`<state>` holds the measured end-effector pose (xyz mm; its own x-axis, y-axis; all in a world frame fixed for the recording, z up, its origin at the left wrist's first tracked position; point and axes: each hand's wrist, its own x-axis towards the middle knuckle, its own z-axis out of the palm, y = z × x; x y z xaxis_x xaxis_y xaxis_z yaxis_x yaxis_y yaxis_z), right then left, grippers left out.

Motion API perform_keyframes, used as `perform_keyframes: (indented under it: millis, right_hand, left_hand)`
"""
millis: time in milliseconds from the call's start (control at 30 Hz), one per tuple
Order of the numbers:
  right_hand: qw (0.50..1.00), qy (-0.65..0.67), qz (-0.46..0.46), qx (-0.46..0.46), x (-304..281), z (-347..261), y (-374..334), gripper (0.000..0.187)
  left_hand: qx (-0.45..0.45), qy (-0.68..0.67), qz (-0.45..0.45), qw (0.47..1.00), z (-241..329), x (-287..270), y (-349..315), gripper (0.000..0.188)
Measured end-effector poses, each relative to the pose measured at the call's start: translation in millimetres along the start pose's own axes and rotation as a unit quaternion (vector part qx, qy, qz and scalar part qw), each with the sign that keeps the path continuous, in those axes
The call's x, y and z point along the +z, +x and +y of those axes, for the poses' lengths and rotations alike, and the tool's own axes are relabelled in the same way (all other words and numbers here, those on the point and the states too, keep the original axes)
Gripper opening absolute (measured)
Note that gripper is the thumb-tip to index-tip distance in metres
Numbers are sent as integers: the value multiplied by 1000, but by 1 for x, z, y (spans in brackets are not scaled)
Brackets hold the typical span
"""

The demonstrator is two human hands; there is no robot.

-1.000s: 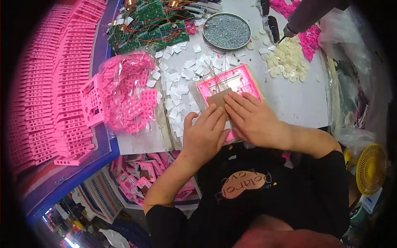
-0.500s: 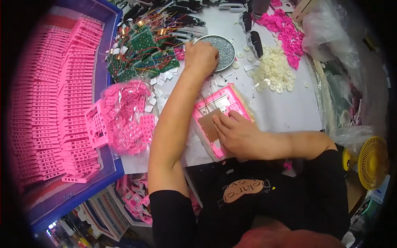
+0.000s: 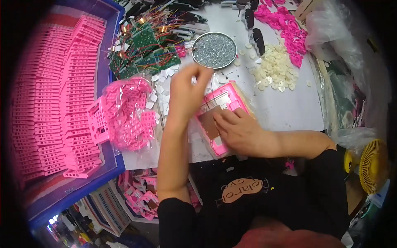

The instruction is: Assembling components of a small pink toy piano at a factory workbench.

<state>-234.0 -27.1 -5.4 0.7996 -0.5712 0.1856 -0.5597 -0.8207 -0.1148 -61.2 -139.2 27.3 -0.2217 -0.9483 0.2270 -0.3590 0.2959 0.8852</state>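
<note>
My right hand [image 3: 242,131] presses its fingertips on a flat brown board [image 3: 211,123], which lies inside an open pink plastic case [image 3: 230,88] with thin wires. My left hand [image 3: 186,91] hangs above the table, between the case and a round tin [image 3: 215,66] full of small grey metal pieces that look like screws. Its thumb and fingers are pinched together; whatever they hold is too small to make out. Under the fingers of my right hand, part of the board is hidden.
Left of the table, a blue crate [image 3: 118,165] holds stacked pink plastic parts [image 3: 78,99]. Nearer are bagged pink parts [image 3: 128,115] and wired green circuit boards [image 3: 144,53]. Cream discs [image 3: 276,68] and magenta pieces [image 3: 285,31] lie back right, a yellow fan [image 3: 372,165] far right.
My left hand has come out of the tin and moved nearer, toward the pink case, fingers pinched. My right hand stays on the brown board.
</note>
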Motion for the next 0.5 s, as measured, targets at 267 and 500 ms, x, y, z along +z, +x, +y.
perform_keyframes:
  millis: [267,500]
  right_hand:
    - [997,76,-13,17,-7,24,-5,53]
    - [920,196,328,91,-55,81,-7,41]
  left_hand:
    - [-36,42,-25,998,5,12,-136,12]
    - [-30,164,6,986,1,29,-156,10]
